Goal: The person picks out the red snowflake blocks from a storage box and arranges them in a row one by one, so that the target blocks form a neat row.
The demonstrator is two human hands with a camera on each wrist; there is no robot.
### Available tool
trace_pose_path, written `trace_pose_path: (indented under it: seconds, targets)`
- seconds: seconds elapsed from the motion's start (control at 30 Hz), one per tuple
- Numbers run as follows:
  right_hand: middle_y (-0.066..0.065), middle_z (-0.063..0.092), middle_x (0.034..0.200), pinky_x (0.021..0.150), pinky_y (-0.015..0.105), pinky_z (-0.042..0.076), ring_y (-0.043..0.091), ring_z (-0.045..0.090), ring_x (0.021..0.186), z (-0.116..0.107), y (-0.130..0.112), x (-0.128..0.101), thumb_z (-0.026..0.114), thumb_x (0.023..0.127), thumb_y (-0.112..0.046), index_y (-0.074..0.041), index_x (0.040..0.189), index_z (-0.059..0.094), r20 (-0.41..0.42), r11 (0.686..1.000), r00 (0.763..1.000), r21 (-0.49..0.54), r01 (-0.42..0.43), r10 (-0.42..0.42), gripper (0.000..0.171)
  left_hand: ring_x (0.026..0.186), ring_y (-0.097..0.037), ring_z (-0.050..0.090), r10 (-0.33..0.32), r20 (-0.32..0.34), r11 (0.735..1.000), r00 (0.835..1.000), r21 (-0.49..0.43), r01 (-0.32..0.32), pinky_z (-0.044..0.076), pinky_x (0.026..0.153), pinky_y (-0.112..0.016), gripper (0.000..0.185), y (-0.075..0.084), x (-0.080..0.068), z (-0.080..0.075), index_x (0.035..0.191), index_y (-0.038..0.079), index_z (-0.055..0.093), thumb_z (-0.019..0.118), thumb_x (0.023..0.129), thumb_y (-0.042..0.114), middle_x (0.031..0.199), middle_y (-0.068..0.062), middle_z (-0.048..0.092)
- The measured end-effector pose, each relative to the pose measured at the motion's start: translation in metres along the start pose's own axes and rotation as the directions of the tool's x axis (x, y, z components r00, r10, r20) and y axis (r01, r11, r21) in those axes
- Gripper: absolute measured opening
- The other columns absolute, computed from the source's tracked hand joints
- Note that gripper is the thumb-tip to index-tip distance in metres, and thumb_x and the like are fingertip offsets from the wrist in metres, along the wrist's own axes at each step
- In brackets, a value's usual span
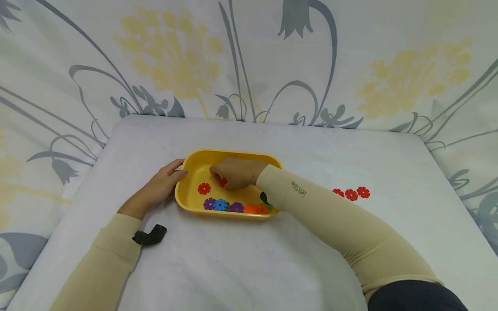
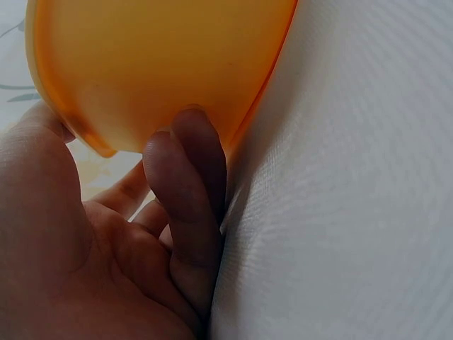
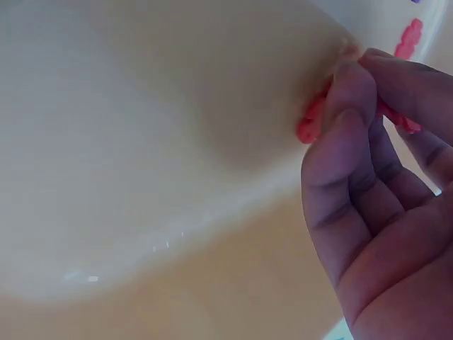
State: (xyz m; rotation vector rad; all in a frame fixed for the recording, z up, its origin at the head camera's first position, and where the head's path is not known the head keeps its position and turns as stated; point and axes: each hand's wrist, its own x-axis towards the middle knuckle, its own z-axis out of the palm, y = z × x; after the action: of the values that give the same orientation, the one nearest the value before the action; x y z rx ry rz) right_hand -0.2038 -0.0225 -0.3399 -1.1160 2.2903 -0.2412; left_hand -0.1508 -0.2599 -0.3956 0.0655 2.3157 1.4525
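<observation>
A yellow plastic tray point(image 1: 233, 155) lies on the white-covered table. My left hand point(image 1: 165, 180) grips its left end, the thumb at the rim and fingertips point(image 2: 166, 156) against the outer wall in the left wrist view. Inside the tray, my right hand point(image 1: 238, 173) pinches a red flower-shaped piece point(image 3: 311, 120) between thumb and fingers; the hand partly covers it. Another red flower piece point(image 1: 204, 188) lies on the tray floor to the left of that hand. Along the near wall sit purple point(image 1: 209, 204), blue point(image 1: 220, 204) and orange point(image 1: 250, 209) flower pieces, with some green ones partly hidden by the right sleeve.
On the table right of the tray, 3 red flower pieces point(image 1: 351, 195) form a short row, the leftmost partly behind the right sleeve point(image 1: 311, 203). A black strap end point(image 1: 151, 236) sticks out from the left wrist. A floral-patterned cloth point(image 1: 256, 65) stands behind the table.
</observation>
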Motion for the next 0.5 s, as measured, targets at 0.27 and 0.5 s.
trace_pose_path:
  seconds: [0.27, 0.5]
  targets:
    - [0.0, 0.065, 0.095, 0.072, 0.019, 0.051, 0.016, 0.058, 0.08, -0.015, -0.002, -0.017, 0.066, 0.096, -0.016, -0.012, 0.119, 0.057, -0.117, 0.999, 0.992, 0.007, 0.047, -0.046, 0.025, 0.078, -0.02, 0.064, 0.001, 0.017, 1.0, 1.0, -0.007, -0.001, 0.057, 0.071, -0.026, 0.056, -0.001, 0.001, -0.001, 0.158, 0.022, 0.027, 0.04, 0.106, 0.041, 0.127, -0.02, 0.061]
    - [0.001, 0.068, 0.102, 0.076, 0.019, 0.055, 0.015, 0.061, 0.084, -0.026, -0.001, -0.051, 0.069, 0.095, -0.019, -0.012, 0.12, 0.052, -0.44, 0.993, 0.896, 0.068, 0.096, -0.056, 0.031, 0.075, -0.019, 0.063, 0.018, 0.02, 1.0, 1.0, -0.012, -0.018, 0.058, 0.07, -0.027, 0.056, 0.001, 0.001, -0.001, 0.158, 0.019, 0.026, 0.039, 0.107, 0.039, 0.125, -0.022, 0.061]
